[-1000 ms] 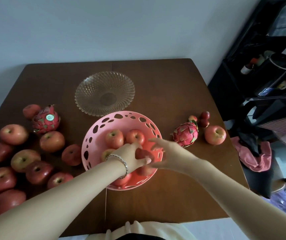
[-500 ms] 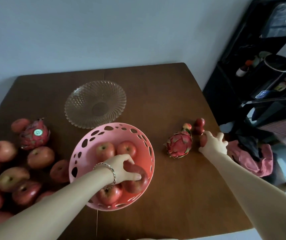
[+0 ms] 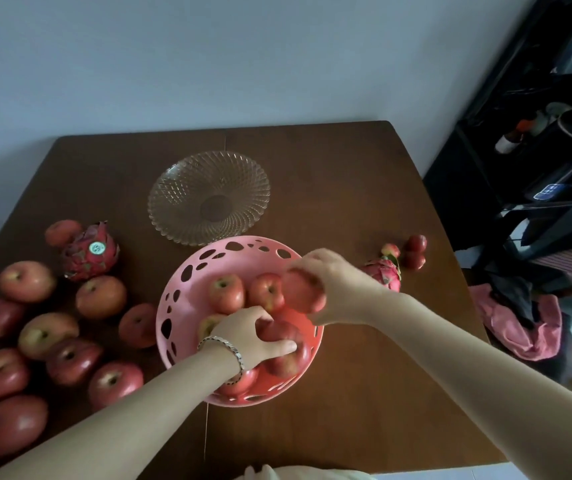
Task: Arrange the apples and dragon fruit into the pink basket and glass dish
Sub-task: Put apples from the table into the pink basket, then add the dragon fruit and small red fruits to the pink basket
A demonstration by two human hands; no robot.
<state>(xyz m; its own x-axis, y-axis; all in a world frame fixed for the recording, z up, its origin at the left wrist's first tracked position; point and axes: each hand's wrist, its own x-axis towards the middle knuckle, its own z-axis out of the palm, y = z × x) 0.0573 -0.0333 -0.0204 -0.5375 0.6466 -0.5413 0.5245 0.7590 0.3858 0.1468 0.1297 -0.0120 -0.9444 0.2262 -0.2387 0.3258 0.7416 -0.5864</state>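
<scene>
The pink basket (image 3: 187, 292) sits mid-table with several red apples inside. My left hand (image 3: 248, 336), with a bracelet on the wrist, rests in the basket with its fingers around an apple (image 3: 286, 355). My right hand (image 3: 336, 285) holds another red apple (image 3: 300, 289) over the basket's right side. The empty glass dish (image 3: 208, 195) lies just behind the basket. One dragon fruit (image 3: 90, 251) with a sticker lies at the left; a second dragon fruit (image 3: 386, 275) lies right of the basket, partly hidden by my right hand.
Several loose apples (image 3: 101, 296) cover the brown table's (image 3: 329, 188) left side. Small red fruits (image 3: 414, 251) lie near the right edge. A black shelf (image 3: 533, 140) and a pink cloth (image 3: 519, 323) are beyond the table on the right.
My right hand picked up the apple at the table's right side and carried it left over the basket. My left hand stayed in the basket on an apple.
</scene>
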